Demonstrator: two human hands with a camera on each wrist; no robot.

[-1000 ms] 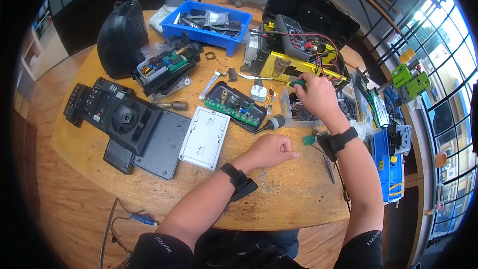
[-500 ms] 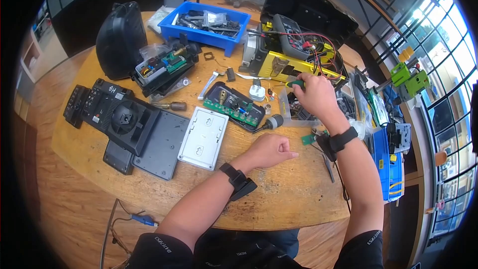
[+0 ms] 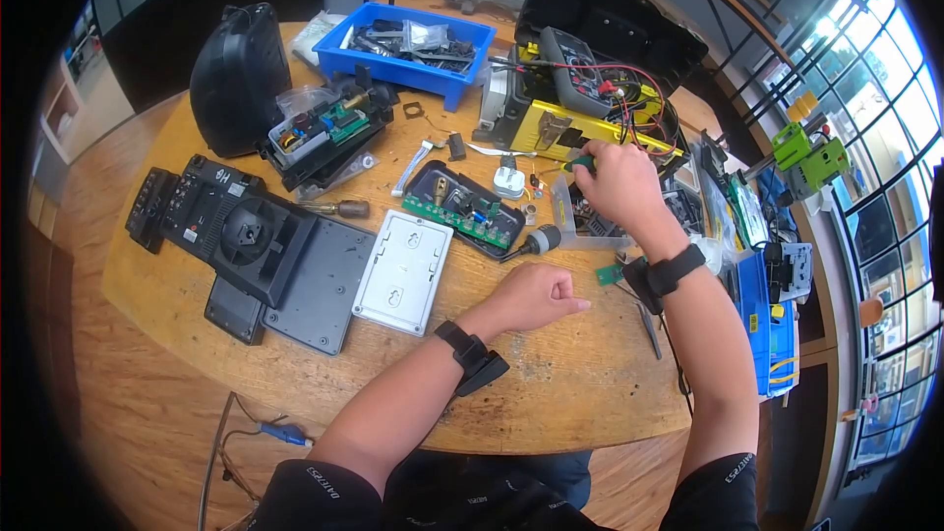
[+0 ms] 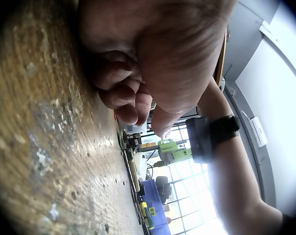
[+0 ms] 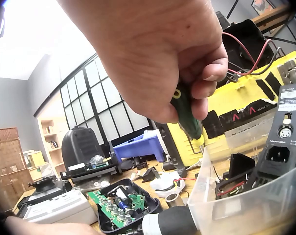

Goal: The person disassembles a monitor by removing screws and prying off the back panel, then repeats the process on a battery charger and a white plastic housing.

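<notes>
In the head view my right hand (image 3: 626, 189) holds a green-handled tool (image 3: 584, 163) above the left edge of a clear plastic bin (image 3: 566, 208). The right wrist view shows fingers and thumb curled round the green handle (image 5: 188, 115), whose lower end is close to the bin's rim (image 5: 203, 166); the tool's tip cannot be made out. My left hand (image 3: 532, 297) rests on the wooden table with fingers loosely curled and nothing in them, as the left wrist view of that hand (image 4: 162, 54) also shows.
A black tray with a green circuit board (image 3: 460, 222) and a white panel (image 3: 403, 272) lie left of the hands. Behind are a blue bin (image 3: 454, 88) and a yellow toolbox (image 3: 590, 136). Tweezers (image 3: 650, 331) lie below the right wrist.
My right hand has shifted slightly to the left and turned a little, still holding the green tool. The left hand has stayed in place.
</notes>
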